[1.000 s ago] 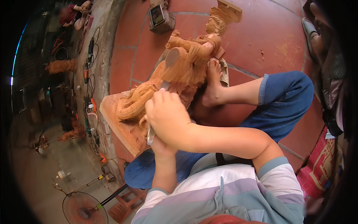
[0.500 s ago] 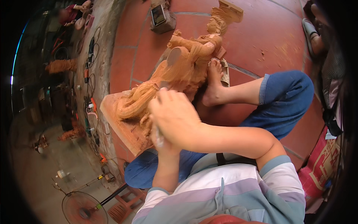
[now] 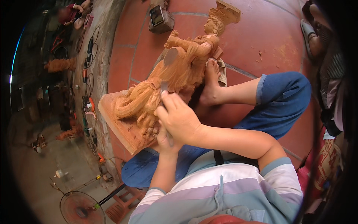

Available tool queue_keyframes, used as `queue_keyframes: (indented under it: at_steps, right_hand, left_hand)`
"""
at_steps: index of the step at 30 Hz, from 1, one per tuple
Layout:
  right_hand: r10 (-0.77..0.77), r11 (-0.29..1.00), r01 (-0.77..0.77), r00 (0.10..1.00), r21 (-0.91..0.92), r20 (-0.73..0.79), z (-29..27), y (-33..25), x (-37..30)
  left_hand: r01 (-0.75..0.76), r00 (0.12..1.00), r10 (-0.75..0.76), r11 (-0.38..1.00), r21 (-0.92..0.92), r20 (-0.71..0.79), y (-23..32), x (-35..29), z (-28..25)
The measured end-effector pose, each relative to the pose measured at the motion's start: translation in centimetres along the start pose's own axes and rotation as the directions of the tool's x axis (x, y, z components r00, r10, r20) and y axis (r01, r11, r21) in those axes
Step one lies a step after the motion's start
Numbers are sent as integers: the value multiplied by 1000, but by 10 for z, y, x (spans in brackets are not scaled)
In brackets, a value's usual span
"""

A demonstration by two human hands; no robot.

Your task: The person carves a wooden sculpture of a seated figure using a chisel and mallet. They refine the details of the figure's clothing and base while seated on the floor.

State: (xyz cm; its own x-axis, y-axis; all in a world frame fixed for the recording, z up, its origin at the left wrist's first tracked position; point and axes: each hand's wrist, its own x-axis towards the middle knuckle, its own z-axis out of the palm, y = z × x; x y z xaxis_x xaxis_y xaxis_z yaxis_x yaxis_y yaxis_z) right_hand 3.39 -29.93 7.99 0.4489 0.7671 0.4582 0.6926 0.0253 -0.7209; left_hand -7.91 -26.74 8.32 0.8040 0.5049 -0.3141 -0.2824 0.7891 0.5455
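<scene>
A carved wooden figure [image 3: 186, 56] lies slanting across the floor before me, its square base [image 3: 117, 123] toward my lap and its head at the far end. My right hand [image 3: 181, 117] is closed around a carving chisel, whose flat metal blade [image 3: 164, 86] rests against the carved folds in the lower part of the figure. Beneath it, my left hand [image 3: 166, 142] is closed near the chisel's rear end and is partly covered by the right hand. My bare foot [image 3: 212, 80] presses beside the figure's right side.
Red floor tiles [image 3: 261, 37] carry scattered wood shavings. A phone [image 3: 156, 15] leans on a block beyond the figure. Power tools and cables [image 3: 89, 56] line a ledge at left, with a fan [image 3: 82, 210] at lower left. Another person's sandalled foot [image 3: 309, 31] is at far right.
Both hands have drawn slightly to the right along the figure, and more of the chisel blade shows. The whole scene has shifted a little to the left.
</scene>
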Motion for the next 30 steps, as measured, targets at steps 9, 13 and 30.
queue_keyframes:
  at_steps: [9, 13, 30]
  right_hand:
    - [-1, 997, 5, 998, 80, -58, -2, 11, -11]
    - [-34, 986, 41, 998, 159, -50, 1, 15, -14]
    - [-105, 988, 110, 993, 110, -55, 2, 27, -19]
  left_hand:
    - [49, 997, -50, 999, -17, -57, -9, 5, -24]
    - [63, 989, -23, 962, 266, -149, -6, 2, -1]
    - [24, 994, -2, 982, 188, -113, -18, 8, -20]
